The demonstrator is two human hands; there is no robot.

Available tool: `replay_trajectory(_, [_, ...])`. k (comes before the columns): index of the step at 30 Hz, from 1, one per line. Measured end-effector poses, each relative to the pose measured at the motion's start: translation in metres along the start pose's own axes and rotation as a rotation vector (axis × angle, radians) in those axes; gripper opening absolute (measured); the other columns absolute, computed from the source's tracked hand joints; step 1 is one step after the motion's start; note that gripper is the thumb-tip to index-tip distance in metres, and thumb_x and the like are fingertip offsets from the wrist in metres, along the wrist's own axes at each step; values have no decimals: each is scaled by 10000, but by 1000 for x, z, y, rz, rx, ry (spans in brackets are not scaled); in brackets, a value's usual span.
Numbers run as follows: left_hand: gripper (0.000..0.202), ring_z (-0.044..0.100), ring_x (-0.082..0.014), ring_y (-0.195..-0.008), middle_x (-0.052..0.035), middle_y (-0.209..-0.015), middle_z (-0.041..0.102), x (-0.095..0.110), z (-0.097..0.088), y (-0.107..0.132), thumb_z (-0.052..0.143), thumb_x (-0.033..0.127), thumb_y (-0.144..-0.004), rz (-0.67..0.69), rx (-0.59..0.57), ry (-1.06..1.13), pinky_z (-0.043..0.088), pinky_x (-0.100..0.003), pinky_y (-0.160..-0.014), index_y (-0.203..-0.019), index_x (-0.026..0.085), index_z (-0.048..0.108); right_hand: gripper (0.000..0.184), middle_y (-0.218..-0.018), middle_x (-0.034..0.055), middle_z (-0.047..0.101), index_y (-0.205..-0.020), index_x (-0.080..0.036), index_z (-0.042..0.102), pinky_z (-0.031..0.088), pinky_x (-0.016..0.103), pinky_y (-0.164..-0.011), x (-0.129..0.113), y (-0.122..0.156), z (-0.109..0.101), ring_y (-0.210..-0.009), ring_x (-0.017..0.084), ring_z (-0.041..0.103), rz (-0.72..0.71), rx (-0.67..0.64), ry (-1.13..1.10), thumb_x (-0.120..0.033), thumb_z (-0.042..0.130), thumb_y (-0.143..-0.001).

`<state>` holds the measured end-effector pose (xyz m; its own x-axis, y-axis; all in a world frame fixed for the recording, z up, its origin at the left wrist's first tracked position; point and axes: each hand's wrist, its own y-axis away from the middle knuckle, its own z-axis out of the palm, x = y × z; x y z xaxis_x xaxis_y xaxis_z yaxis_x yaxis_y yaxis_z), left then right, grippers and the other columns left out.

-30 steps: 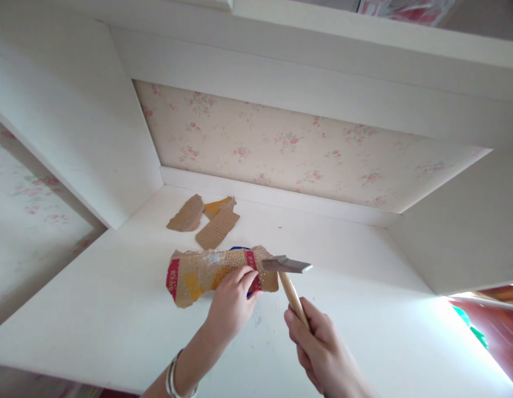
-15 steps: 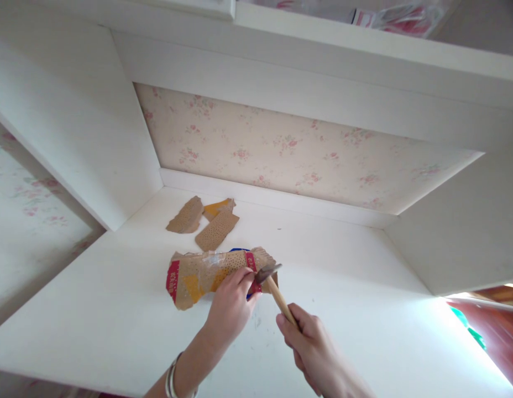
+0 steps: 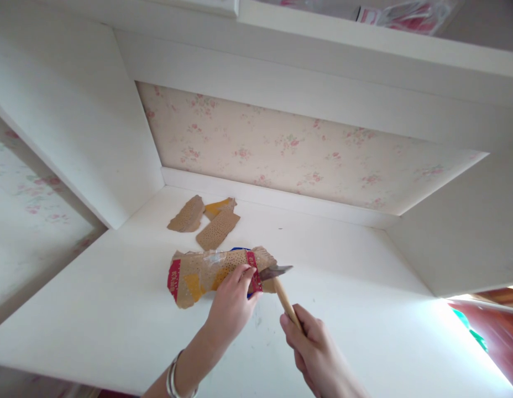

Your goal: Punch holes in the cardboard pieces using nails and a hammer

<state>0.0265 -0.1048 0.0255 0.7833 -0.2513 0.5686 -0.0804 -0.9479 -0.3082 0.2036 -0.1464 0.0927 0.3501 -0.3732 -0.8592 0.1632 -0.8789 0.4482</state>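
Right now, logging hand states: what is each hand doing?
Left hand: fingers pressed on the cardboard piece, not closed around it.
Right hand: closed on the hammer handle.

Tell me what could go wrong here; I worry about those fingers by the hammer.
The hammer head sits right beside the left hand's fingertips, which press the perforated cardboard; a stray blow could hit them. The right hand grips the wooden handle low down, so aim may wander. The white shelf could get dented.
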Motion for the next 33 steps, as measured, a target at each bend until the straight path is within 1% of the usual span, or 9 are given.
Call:
replay_trajectory(2, [456,680,-239,-939,-80,-1179,632,0,0,-1,731,171,-778,-4,4,-1,562,-375,-847,-1196,209,552,413,-532,-131,304,-703,-245,346,163,146,-290,-3,3,-1,-323,14,218,-29,24,-90,-578,492,-898])
replay_trajectory(5, [463,678,-237,-951,-75,-1183,632,1,1,-1,731,172,-780,-9,-9,9,561,-364,-846,-1204,211,550,462,-547,-132,321,-719,-244,367,154,132,-268,-5,6,-2,-322,10,219,-20,59,-178,-660,526,-842])
replay_trajectory(11, [449,667,-251,-973,-89,-1205,627,2,-3,0,721,198,-799,-8,-26,-39,560,-375,-834,-1213,192,550,478,-406,-147,323,-688,-247,365,163,132,-245,12,0,-7,-285,16,169,18,128,-188,-677,500,-847])
replay_trajectory(13, [399,659,-251,-979,-87,-1189,632,2,-5,2,695,201,-824,34,-28,-76,554,-379,-831,-1200,188,562,468,-407,-145,322,-684,-245,371,167,129,-246,20,-2,-10,-286,15,169,21,181,-176,-660,513,-847])
replay_trajectory(17, [250,648,-232,-891,-72,-1138,654,5,-6,6,585,170,-897,178,4,-207,534,-403,-793,-1143,203,614,453,-449,-144,299,-688,-244,386,173,126,-239,37,-4,-19,-304,19,172,40,286,-167,-645,539,-832])
replay_trajectory(20, [226,632,-227,-869,-72,-1068,676,7,-2,9,535,137,-918,244,38,-264,514,-400,-778,-1111,187,641,458,-453,-144,293,-686,-245,389,166,132,-235,52,-5,-24,-310,23,162,69,320,-202,-654,541,-826])
replay_trajectory(23, [225,620,-220,-860,-68,-1025,688,7,2,11,528,113,-917,272,67,-267,496,-396,-781,-1095,174,650,466,-443,-145,269,-670,-251,379,171,137,-235,62,-4,-27,-323,32,150,84,337,-228,-656,556,-814])
replay_trajectory(28, [230,610,-209,-851,-52,-1022,693,6,2,14,543,69,-895,288,107,-268,477,-395,-780,-1070,171,652,461,-464,-138,285,-675,-252,380,171,148,-245,68,-5,-27,-334,42,169,93,355,-189,-662,526,-825])
replay_trajectory(33, [227,616,-212,-839,-60,-1024,695,8,2,15,550,91,-902,270,114,-292,478,-392,-759,-1081,180,658,425,-446,-131,298,-720,-259,407,177,180,-274,78,-12,-28,-323,64,199,114,355,-42,-660,466,-848])
